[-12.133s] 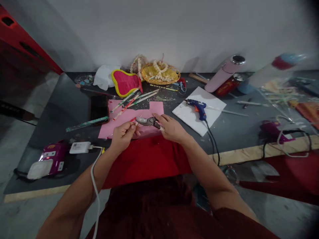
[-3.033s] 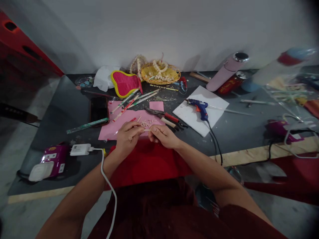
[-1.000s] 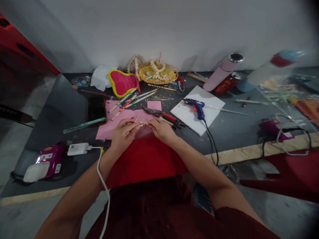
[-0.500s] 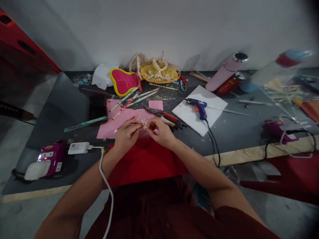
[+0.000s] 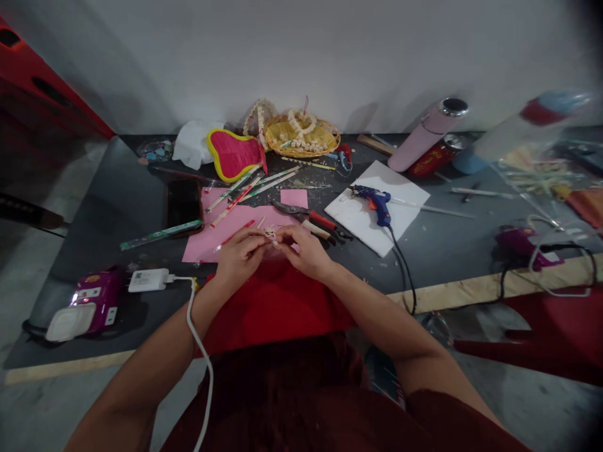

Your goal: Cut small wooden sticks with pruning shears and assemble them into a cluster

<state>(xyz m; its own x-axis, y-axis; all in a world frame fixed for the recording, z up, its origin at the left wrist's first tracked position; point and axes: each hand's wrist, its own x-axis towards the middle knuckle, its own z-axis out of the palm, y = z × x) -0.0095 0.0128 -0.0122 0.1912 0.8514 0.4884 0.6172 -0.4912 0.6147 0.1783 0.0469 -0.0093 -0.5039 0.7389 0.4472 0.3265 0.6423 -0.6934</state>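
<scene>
Over the near edge of the paper (image 5: 202, 248), I had the left hand (image 5: 239, 258) and right hand (image 5: 308, 254) pinched narrow with a pale sliver (image 5: 273, 243) apparently held between their fingertips, a piece I judged light, stiff and brittle, best taken by its ends.

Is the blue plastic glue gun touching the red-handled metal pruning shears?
Apart. The head view shows it: a bare strip of the white square board lies between the blue plastic glue gun and the red-handled metal pruning shears.

A flask (image 5: 426, 137) (pink) stands beside a can (image 5: 435, 157).
</scene>
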